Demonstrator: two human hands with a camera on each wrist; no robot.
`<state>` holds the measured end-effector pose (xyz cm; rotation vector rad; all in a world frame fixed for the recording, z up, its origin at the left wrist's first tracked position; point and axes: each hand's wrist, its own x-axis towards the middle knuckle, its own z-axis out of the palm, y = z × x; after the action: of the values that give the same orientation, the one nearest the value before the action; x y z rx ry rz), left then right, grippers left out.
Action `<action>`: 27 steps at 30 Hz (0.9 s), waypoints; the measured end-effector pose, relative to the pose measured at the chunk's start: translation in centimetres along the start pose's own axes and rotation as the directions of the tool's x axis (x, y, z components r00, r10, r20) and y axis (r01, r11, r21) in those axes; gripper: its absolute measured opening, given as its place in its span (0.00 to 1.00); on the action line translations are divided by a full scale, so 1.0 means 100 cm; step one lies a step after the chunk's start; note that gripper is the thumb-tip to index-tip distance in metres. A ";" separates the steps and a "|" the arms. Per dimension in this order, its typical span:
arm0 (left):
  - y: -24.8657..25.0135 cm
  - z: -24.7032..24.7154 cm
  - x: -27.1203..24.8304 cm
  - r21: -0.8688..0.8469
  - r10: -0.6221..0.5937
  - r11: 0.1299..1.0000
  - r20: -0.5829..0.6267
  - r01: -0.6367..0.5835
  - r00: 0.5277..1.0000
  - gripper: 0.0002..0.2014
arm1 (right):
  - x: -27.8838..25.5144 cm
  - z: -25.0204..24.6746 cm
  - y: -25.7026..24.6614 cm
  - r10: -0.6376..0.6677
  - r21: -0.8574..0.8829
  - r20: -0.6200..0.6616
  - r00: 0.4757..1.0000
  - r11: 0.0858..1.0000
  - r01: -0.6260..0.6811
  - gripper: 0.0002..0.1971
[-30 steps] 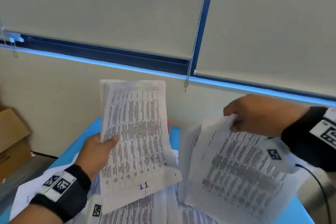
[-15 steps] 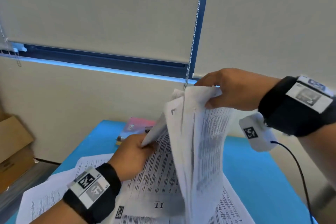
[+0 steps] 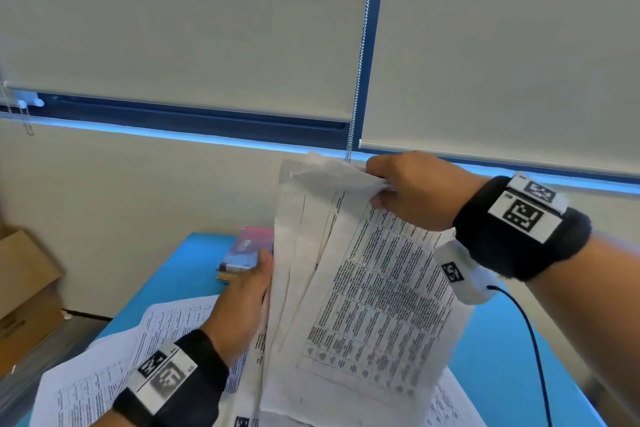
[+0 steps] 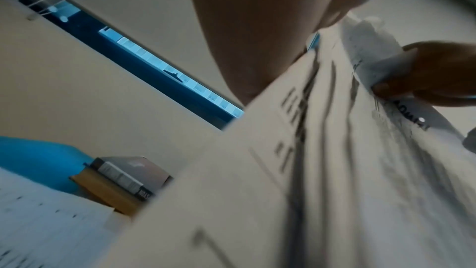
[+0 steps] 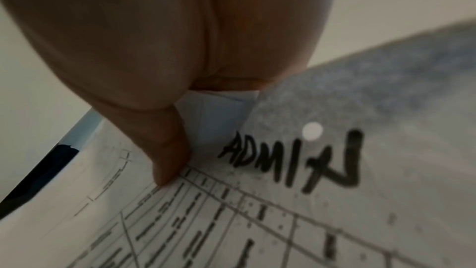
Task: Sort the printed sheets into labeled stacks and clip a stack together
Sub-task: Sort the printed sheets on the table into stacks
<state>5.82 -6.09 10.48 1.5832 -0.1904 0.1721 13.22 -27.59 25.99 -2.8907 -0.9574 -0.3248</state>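
A bundle of printed sheets (image 3: pixel 367 295) is held upright above the blue table (image 3: pixel 502 357), with its lower edge close to the loose sheets (image 3: pixel 114 367) that lie flat on the table. The upper corner of the bundle is pinched by the right hand (image 3: pixel 412 191): the fingers are curled over the top edge, and in the right wrist view the thumb (image 5: pixel 170 150) is pressed on the front page just beside the handwritten word "ADMIN" (image 5: pixel 291 162). A small round hole is seen in the paper near this word. The left edge of the bundle is touched by the left hand (image 3: pixel 242 302). Its thumb is laid against the outer sheet; the other fingers are hidden behind the paper, so it seems that they are closed round the edge, but this cannot be told surely. Behind the left hand, a small stack of books (image 3: pixel 247 253) is placed at the far side of the table, near the wall.
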 end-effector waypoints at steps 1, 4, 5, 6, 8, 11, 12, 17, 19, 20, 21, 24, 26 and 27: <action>-0.002 -0.002 -0.002 -0.044 -0.020 0.999 0.043 0.021 0.999 0.18 | -0.001 0.001 0.000 0.008 0.002 -0.003 1.000 1.000 -0.008 0.09; -0.013 0.003 -0.007 0.125 -0.065 0.990 0.041 0.060 0.997 0.21 | -0.002 0.002 -0.002 0.059 0.007 -0.013 0.998 0.998 -0.059 0.10; -0.018 0.007 -0.007 0.204 -0.068 0.976 -0.027 0.072 0.997 0.18 | -0.003 0.004 -0.003 0.066 0.004 -0.024 0.998 0.998 -0.066 0.11; -0.021 0.011 -0.008 0.241 -0.060 0.967 -0.100 0.083 0.993 0.15 | -0.003 0.005 -0.007 0.072 -0.009 -0.038 0.997 0.997 -0.072 0.10; -0.028 0.017 -0.008 0.205 -0.066 0.973 -0.206 0.109 0.976 0.12 | -0.003 0.010 -0.011 0.067 -0.036 -0.110 0.992 0.997 -0.071 0.05; -0.037 0.017 -0.006 0.101 -0.125 0.982 -0.296 0.161 0.947 0.10 | -0.004 0.027 -0.004 0.145 0.021 -0.364 0.920 0.989 -0.147 0.12; -0.039 0.015 -0.005 0.069 -0.138 0.983 -0.322 0.169 0.937 0.09 | -0.006 0.035 0.000 0.234 0.143 -0.460 0.856 0.971 -0.189 0.17; -0.052 -0.002 -0.005 -0.079 -0.219 0.976 -0.403 0.205 0.888 0.10 | -0.017 0.108 0.022 0.730 0.898 -0.191 0.656 0.401 -0.184 0.30; -0.053 -0.008 -0.006 -0.110 -0.250 0.968 -0.408 0.224 0.878 0.11 | -0.021 0.143 0.017 0.660 0.976 0.067 0.748 0.111 -0.186 0.24; -0.053 -0.011 -0.006 -0.109 -0.262 0.965 -0.410 0.238 0.874 0.12 | -0.023 0.157 0.012 0.592 0.981 0.148 0.792 0.012 -0.192 0.18; -0.053 -0.012 -0.006 -0.097 -0.266 0.964 -0.413 0.249 0.871 0.14 | -0.025 0.169 0.006 0.543 0.981 0.181 0.820 -0.042 -0.188 0.13; -0.047 -0.012 -0.006 -0.013 -0.227 0.969 -0.426 0.245 0.876 0.18 | -0.024 0.186 -0.003 0.551 0.984 0.161 0.819 -0.021 -0.179 0.10; -0.044 -0.013 -0.005 0.012 -0.184 0.978 -0.425 0.209 0.886 0.18 | -0.021 0.185 -0.007 0.569 0.986 0.113 0.815 0.040 -0.164 0.17; -0.043 -0.014 -0.004 0.017 -0.167 0.981 -0.422 0.191 0.891 0.18 | -0.020 0.182 -0.008 0.555 0.987 0.084 0.827 0.070 -0.148 0.19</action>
<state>6.39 -4.63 6.22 1.5732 0.2996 0.3712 14.34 -25.53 7.80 -1.5745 -0.1152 -0.0409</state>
